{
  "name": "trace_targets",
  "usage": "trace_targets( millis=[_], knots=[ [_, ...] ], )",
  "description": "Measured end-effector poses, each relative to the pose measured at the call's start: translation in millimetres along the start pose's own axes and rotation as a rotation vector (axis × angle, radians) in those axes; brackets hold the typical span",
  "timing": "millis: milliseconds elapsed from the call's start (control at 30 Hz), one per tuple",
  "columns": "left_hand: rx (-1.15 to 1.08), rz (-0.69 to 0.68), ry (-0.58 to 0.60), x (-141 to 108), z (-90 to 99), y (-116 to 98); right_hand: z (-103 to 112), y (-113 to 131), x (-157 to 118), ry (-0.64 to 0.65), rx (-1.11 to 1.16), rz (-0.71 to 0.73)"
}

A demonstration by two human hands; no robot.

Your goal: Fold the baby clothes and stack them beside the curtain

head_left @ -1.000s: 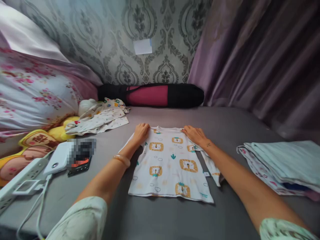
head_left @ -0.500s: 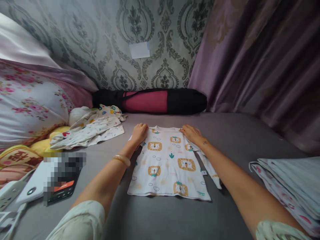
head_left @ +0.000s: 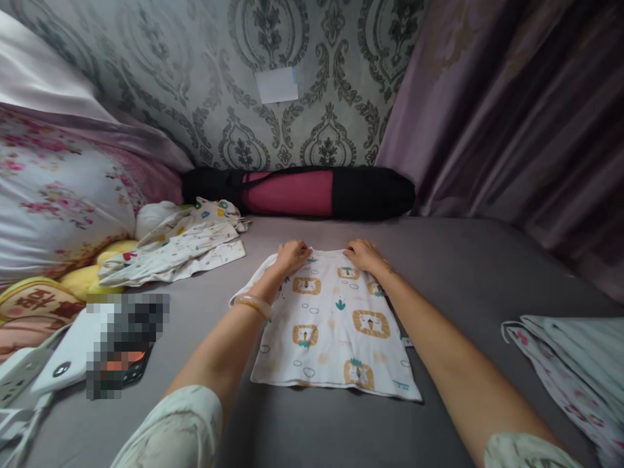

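Note:
A small white shirt (head_left: 322, 325) printed with orange lion faces lies front up on the grey bed sheet, its collar away from me and its hem nearest. My left hand (head_left: 294, 255) is closed on the shirt's left shoulder, close to the collar, and the left sleeve sticks out past that wrist. On the other side of the collar, my right hand (head_left: 364, 255) has its fingers curled onto the right shoulder. The right sleeve is mostly hidden by my forearm. A light bangle (head_left: 252, 304) circles my left wrist.
A long black and pink bag (head_left: 287, 194) lies along the wall. At left are crumpled printed clothes (head_left: 180, 250), a floral pillow (head_left: 63, 188), a white device (head_left: 73, 351) and a power strip (head_left: 19, 377). Folded clothes (head_left: 575, 364) sit at right, near a purple curtain (head_left: 468, 110).
Both hands have come closer together along the shirt's shoulders toward the collar. More of the left sleeve shows now, while the right sleeve has gone behind my forearm. The view has shifted slightly.

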State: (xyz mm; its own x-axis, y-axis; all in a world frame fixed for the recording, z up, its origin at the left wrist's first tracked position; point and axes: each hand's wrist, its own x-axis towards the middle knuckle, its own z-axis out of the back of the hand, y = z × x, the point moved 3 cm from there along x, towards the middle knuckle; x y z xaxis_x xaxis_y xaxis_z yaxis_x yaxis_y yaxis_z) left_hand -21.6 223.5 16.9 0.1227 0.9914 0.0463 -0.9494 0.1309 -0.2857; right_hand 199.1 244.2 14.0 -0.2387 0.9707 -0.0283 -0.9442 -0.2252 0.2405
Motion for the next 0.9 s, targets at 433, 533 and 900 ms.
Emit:
trace_targets(
  millis=[433,533,900],
  knots=[
    [0.197,-0.024,-0.171,-2,-23.1,4,-21,16,-15,-0.255,-0.08,-0.187],
    [0.176,0.021,-0.167,2,-26.4,8,-25,19,-16,-0.256,-0.093,-0.197],
    [0.148,-0.004,-0.163,-7,-13.2,-43,48,-39,-64,-0.103,0.237,-0.236]
  ],
)
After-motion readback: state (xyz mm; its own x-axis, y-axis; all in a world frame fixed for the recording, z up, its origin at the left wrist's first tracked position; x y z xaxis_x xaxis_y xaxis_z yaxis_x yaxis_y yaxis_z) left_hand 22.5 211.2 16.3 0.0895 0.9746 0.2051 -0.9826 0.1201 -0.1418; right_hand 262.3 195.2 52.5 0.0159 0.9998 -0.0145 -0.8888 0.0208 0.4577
